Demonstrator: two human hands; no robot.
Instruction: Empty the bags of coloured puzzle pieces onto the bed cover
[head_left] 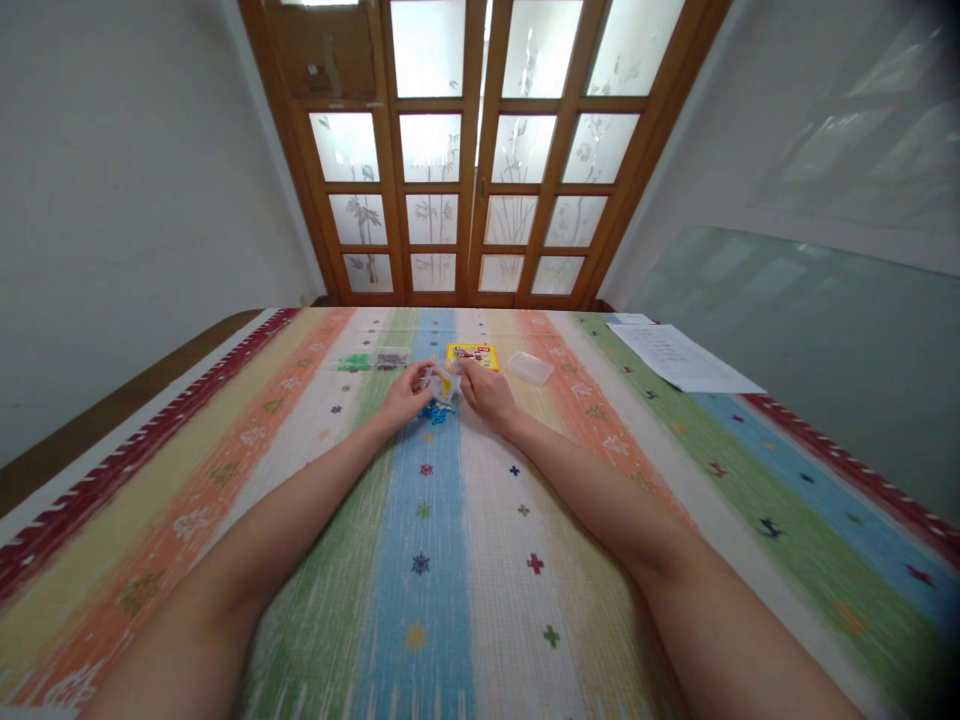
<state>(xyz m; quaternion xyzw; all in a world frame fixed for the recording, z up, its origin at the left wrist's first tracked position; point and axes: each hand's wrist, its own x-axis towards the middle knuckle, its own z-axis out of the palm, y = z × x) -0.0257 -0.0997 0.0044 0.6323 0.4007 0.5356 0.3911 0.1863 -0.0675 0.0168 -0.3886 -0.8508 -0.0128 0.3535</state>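
Between my two hands is a small clear plastic bag (445, 384) with something yellow inside. My left hand (408, 392) is closed on the bag's left side, and my right hand (484, 388) pinches it at the upper right. Just below the bag, a small heap of blue pieces (435, 412) lies on the tablecloth. Behind my right hand is a yellow box or booklet (474, 354) with red and white print, partly covered by the fingers. What the yellow contents are is too small to tell.
Left of my hands stand clear containers, one with green pieces (355, 362) and one with dark pieces (391, 358). A clear empty plastic tub (530, 368) sits to the right. Printed paper sheets (679, 358) lie at the table's right side. The striped tablecloth (495, 560) covers the table.
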